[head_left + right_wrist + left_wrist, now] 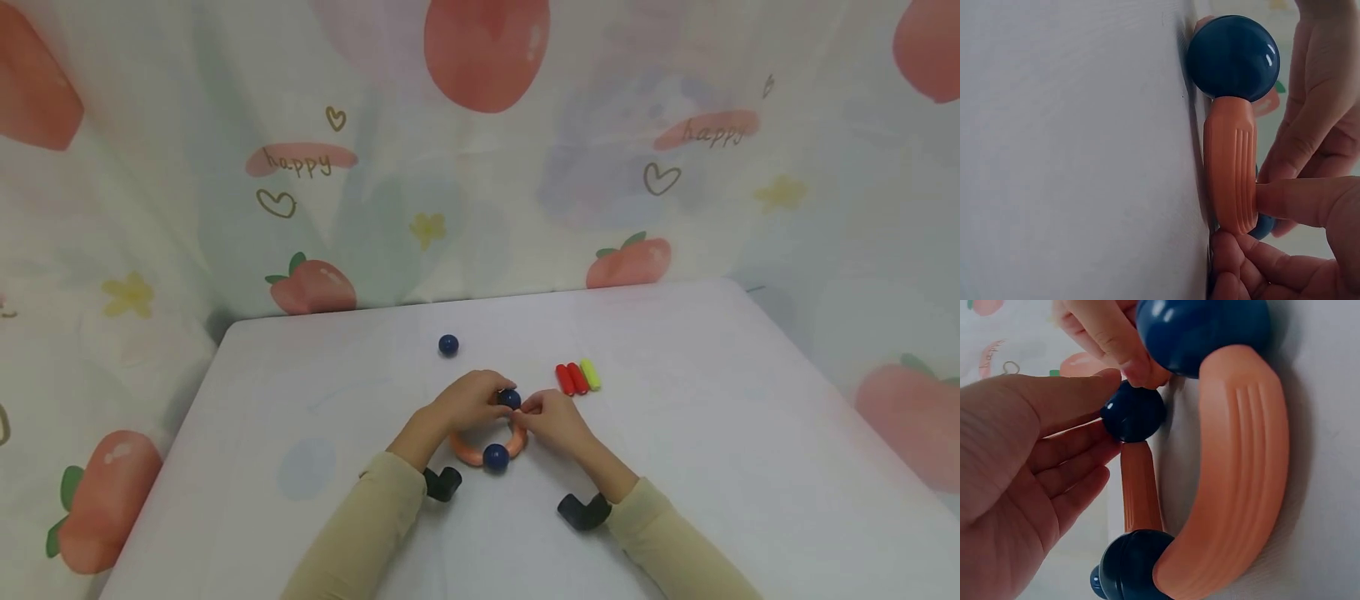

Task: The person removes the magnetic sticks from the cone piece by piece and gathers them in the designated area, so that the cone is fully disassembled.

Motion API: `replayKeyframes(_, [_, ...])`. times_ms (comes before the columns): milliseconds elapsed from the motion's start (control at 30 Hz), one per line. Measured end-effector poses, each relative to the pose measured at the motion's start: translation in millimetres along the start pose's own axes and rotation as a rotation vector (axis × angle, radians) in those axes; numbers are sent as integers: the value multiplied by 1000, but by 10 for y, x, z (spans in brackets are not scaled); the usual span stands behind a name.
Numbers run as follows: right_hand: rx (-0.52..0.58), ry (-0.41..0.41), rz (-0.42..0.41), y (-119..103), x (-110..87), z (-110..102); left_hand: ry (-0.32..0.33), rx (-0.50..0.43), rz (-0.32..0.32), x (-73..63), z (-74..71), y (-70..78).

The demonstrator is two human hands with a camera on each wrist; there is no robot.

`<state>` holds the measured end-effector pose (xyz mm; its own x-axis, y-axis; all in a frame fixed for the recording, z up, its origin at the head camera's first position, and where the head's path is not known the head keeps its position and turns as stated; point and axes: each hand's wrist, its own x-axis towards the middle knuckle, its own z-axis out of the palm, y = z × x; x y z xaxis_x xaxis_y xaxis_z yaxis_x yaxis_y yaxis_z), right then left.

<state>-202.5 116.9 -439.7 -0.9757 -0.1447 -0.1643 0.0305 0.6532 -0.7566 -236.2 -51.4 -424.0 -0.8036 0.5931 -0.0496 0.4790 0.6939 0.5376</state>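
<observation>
Grip of left hand (469, 400) round blue ball (1134, 414), right hand (557, 421) round orange arc (1230, 162)

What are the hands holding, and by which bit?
The left hand pinches a glossy blue plastic ball by its sides; the right hand, a curved orange plastic piece by the end beside that ball.

You face a cloth (480, 183) that carries the word "happy" twice, in thin lowercase script: once on a pink stripe (302, 160) to your left, once on a second stripe (707, 131) to your right. Outlined hearts (276, 203) sit near both words. Your left wrist view catches tilted lettering, too small to read surely.
</observation>
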Motion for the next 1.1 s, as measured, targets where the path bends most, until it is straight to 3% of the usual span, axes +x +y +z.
replayKeyframes(233, [5, 16, 1, 25, 19, 28, 2, 67, 67, 44, 21, -43])
replayKeyframes(433, [-1, 45, -20, 24, -5, 46, 13, 71, 83, 46, 10, -50])
replayKeyframes(867, [-16, 47, -3, 67, -98, 11, 50, 70, 92, -6, 37, -38])
replayKeyframes(1100, [-37, 40, 25, 65, -110, -1, 67, 71, 58, -58, 39, -28])
